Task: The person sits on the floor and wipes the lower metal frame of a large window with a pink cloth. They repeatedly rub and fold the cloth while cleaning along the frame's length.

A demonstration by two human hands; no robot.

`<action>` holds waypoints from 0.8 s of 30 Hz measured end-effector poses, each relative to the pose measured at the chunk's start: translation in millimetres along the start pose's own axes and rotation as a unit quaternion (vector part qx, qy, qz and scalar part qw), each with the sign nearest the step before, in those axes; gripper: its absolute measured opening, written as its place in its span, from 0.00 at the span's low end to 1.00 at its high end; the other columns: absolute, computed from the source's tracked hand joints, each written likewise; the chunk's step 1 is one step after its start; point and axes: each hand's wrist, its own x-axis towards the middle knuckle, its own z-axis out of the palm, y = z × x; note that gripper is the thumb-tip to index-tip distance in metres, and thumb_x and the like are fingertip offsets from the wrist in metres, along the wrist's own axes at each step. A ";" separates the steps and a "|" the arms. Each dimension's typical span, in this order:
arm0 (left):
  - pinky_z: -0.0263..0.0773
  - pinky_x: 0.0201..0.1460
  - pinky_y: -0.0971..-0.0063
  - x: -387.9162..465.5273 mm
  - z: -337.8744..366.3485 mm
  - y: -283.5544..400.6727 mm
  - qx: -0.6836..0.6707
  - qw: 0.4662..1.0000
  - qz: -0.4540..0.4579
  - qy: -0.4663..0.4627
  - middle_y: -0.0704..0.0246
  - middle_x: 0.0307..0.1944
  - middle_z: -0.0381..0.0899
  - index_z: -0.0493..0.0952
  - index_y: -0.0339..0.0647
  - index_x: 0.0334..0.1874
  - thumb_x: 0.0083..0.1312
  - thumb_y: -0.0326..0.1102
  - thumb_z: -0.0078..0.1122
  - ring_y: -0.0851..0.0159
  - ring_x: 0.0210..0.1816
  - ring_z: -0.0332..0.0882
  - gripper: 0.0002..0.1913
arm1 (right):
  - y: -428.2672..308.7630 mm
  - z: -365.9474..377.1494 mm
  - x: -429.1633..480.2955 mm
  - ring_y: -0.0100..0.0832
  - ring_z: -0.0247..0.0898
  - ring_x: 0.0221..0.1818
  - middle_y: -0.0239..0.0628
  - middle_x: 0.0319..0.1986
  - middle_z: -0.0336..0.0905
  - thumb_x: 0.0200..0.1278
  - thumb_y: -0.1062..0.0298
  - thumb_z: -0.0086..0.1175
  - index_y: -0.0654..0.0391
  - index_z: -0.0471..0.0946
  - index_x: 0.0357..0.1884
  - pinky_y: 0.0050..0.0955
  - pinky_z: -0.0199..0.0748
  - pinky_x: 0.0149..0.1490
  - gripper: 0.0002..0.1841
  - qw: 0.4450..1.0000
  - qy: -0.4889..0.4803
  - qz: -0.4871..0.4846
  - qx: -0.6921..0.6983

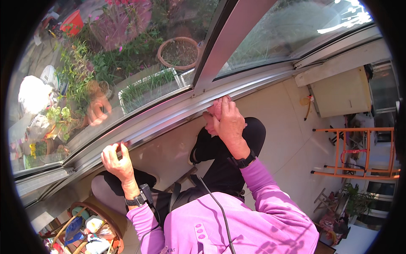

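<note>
My right hand [229,122] presses a bunched pink cloth [216,109] against the inner edge of the aluminium window track [187,111]. Part of the cloth hangs below the fingers, over my dark trouser leg. Further left, my left hand [116,162] rests at the same track with its fingers curled and the thumb a little apart. The fingertips' undersides are hidden, so a firm grip there cannot be made out. Above the track stands a sliding window with a glass pane [142,63] and a thick metal upright [219,47].
Bottom left, a round basket [119,227] holds bottles and assorted items beside my knee. A cable [219,209] crosses my chest. On the right are an orange metal frame [368,152], a pale cabinet [341,92] and a potted plant [356,198]. Planters stand beyond the glass.
</note>
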 end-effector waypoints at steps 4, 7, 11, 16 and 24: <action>0.75 0.50 0.59 -3.7 3.5 -1.5 -0.009 0.999 -0.020 -0.027 0.65 0.36 0.78 0.80 0.41 0.38 0.57 0.29 0.76 0.54 0.42 0.78 0.11 | -54.8 -3.2 -16.4 0.43 0.80 0.37 0.45 0.42 0.77 0.51 0.54 0.71 0.69 0.70 0.65 0.36 0.81 0.36 0.42 0.997 -0.020 -0.054 0.057; 0.73 0.54 0.58 -5.0 2.8 -0.7 -0.016 0.998 -0.025 -0.063 0.68 0.38 0.79 0.81 0.44 0.40 0.56 0.33 0.77 0.55 0.44 0.78 0.13 | -86.2 -10.5 -26.0 0.48 0.80 0.40 0.45 0.43 0.77 0.42 0.65 0.72 0.61 0.72 0.68 0.41 0.81 0.41 0.44 0.972 -0.124 -0.042 0.193; 0.72 0.58 0.58 -6.0 0.7 6.3 -0.014 0.995 -0.010 -0.096 0.71 0.40 0.79 0.83 0.47 0.42 0.53 0.37 0.81 0.55 0.50 0.78 0.16 | -70.5 -23.9 -16.9 0.52 0.81 0.41 0.43 0.42 0.80 0.45 0.69 0.66 0.52 0.76 0.65 0.43 0.82 0.45 0.37 0.939 -0.161 -0.057 0.299; 0.71 0.56 0.61 0.7 -3.4 13.8 -0.020 0.996 0.001 -0.082 0.72 0.38 0.80 0.82 0.47 0.40 0.54 0.37 0.80 0.57 0.46 0.78 0.15 | -14.6 -45.8 2.1 0.54 0.82 0.45 0.46 0.46 0.83 0.48 0.72 0.60 0.55 0.78 0.61 0.42 0.81 0.49 0.31 0.944 -0.068 -0.034 0.321; 0.72 0.53 0.63 10.5 -5.0 19.8 -0.038 0.995 -0.014 -0.095 0.72 0.35 0.80 0.81 0.46 0.37 0.56 0.34 0.79 0.57 0.44 0.79 0.12 | 58.0 -64.7 65.7 0.55 0.80 0.48 0.48 0.48 0.84 0.51 0.68 0.55 0.55 0.83 0.54 0.41 0.79 0.53 0.24 0.960 -0.120 -0.003 0.254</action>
